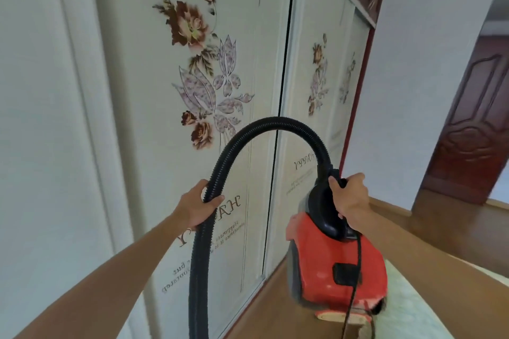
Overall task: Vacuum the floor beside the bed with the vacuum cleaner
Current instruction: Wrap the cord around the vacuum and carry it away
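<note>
The right hand [351,197] is closed around the black carrying handle [325,206] of the red canister vacuum cleaner [336,264], holding it up in the air above the brown wooden floor [264,311], beside the pale bed [407,319] at lower right. The left hand [197,206] is wrapped around the black ribbed hose [264,124], which arches from the handle over to that hand and hangs down. Behind stand white wardrobe doors with flower prints [192,49].

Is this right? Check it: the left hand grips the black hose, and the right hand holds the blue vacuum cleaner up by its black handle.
One detail is wrong: the vacuum cleaner is red, not blue, as the head view shows. The rest stands: the left hand grips the black hose, and the right hand holds the cleaner up by its black handle.
</note>
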`<act>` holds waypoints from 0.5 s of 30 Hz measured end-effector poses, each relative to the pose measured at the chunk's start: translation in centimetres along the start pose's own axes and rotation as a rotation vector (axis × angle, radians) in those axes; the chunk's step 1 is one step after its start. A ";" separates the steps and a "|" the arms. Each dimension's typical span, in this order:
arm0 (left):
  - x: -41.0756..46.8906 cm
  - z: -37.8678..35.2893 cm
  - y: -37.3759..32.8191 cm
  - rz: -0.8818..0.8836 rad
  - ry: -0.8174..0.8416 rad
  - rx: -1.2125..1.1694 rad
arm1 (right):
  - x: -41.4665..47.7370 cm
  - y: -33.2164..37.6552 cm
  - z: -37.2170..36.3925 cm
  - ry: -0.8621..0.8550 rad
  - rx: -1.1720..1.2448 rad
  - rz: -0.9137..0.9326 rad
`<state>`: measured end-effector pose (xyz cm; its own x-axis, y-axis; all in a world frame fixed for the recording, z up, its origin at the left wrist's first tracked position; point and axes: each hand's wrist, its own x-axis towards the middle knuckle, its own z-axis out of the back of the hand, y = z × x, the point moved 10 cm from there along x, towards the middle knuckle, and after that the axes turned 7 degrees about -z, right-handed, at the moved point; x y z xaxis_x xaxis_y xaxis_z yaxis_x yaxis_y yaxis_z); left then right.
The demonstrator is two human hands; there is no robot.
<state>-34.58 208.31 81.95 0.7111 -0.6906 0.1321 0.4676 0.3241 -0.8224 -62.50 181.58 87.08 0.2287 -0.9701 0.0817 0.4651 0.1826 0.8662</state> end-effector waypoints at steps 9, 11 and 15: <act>15.0 -8.4 -4.1 -0.004 0.086 -0.113 | 14.0 -0.9 -0.7 -0.063 0.027 -0.042; 17.8 -10.1 -5.3 -0.027 0.103 -0.132 | 16.5 -0.5 -0.4 -0.084 0.038 -0.043; 22.8 -12.9 -7.1 -0.046 0.122 -0.154 | 20.7 -0.3 0.4 -0.103 0.058 -0.037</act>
<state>-28.45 181.93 83.68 0.6173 -0.7788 0.1114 0.4056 0.1938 -0.8933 -58.24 161.40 88.69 0.1219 -0.9878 0.0968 0.4204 0.1397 0.8965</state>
